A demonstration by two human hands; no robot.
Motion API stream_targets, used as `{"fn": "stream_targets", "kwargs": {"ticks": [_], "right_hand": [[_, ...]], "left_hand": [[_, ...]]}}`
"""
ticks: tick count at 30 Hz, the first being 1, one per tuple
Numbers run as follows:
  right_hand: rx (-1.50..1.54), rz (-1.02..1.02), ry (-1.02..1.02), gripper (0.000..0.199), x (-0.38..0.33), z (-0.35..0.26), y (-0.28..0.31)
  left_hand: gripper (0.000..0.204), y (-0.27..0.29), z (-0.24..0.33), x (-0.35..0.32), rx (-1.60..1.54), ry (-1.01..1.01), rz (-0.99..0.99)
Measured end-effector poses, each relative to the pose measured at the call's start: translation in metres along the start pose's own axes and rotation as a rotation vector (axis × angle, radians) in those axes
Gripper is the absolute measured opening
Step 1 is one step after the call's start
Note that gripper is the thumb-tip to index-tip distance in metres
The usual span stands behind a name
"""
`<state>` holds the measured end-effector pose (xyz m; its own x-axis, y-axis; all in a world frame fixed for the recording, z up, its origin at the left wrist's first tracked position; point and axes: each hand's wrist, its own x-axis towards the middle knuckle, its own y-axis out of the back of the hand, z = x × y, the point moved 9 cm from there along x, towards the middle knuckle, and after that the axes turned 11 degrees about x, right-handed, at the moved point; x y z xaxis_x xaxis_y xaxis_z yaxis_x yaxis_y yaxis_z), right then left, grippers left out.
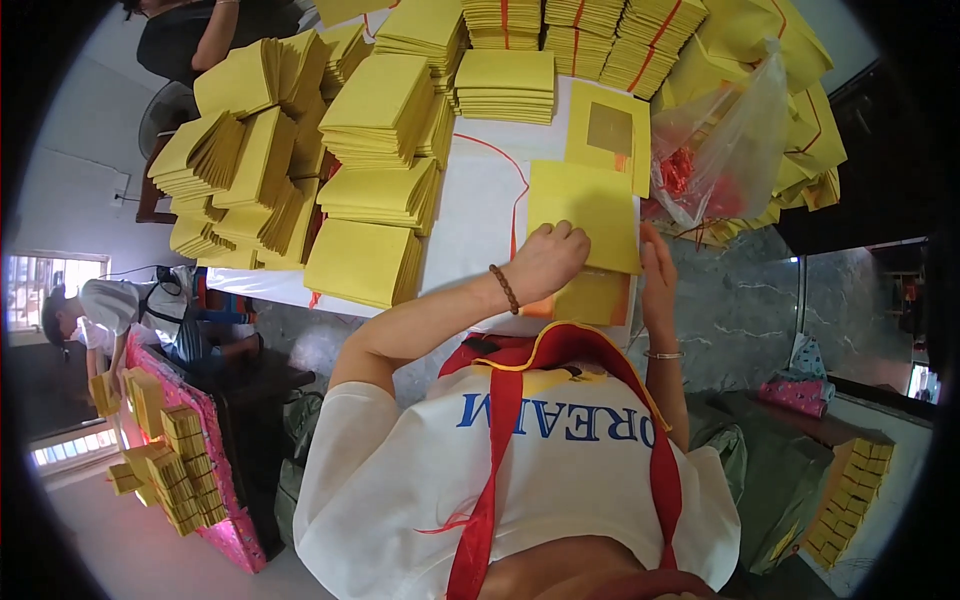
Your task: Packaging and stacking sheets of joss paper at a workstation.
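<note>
A yellow paper sheet (575,195) lies in front of me at the table's near side. My left hand (548,260), a beaded bracelet at its wrist, rests on this sheet with fingers curled in; whether they pinch anything is hidden. My right hand (657,275) is beside the sheet's right edge, its fingers stretched out. Under and nearer than the sheet shows another yellow piece (590,300) with orange patches. Just beyond lies a yellow piece with a dull square (610,130) on it. A loose red string (517,195) runs over the white tabletop to the left.
Stacks of folded yellow paper (372,262) crowd the table's left; red-tied bundles (575,45) stand at the back. A clear plastic bag (735,140) with red string hangs at the right. Far left, another person (110,310) handles yellow bundles at a pink-covered table (190,400).
</note>
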<state>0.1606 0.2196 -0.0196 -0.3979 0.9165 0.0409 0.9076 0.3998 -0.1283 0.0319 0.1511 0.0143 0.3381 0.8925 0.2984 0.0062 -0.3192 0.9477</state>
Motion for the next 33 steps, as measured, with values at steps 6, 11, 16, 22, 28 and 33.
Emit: {"fn": "stream_targets", "kwargs": {"ticks": [6, 11, 16, 22, 28, 33], "right_hand": [[0.106, 0.192, -0.101, 0.038, -0.018, 0.037, 0.033], [0.103, 0.078, -0.057, 0.035, -0.017, 0.062, 0.018], [-0.020, 0.100, -0.052, 0.035, -0.019, 0.059, 0.015], [-0.033, 0.033, -0.060, 0.036, -0.013, 0.059, 0.012], [-0.079, 0.029, -0.105, 0.038, -0.013, 0.058, 0.014], [-0.074, 0.041, -0.086, 0.038, -0.011, 0.054, 0.012]], "left_hand": [[0.031, 0.067, -0.112, 0.032, -0.254, 0.208, 0.174], [0.041, 0.067, -0.206, 0.064, 0.096, 0.267, 0.387], [0.042, -0.006, -0.255, 0.076, 0.292, 0.409, 0.246], [0.049, -0.055, -0.288, 0.071, 0.299, 0.409, 0.016], [0.046, -0.077, -0.290, 0.078, 0.219, 0.335, -0.024], [0.048, -0.070, -0.293, 0.077, 0.270, 0.334, 0.026]]}}
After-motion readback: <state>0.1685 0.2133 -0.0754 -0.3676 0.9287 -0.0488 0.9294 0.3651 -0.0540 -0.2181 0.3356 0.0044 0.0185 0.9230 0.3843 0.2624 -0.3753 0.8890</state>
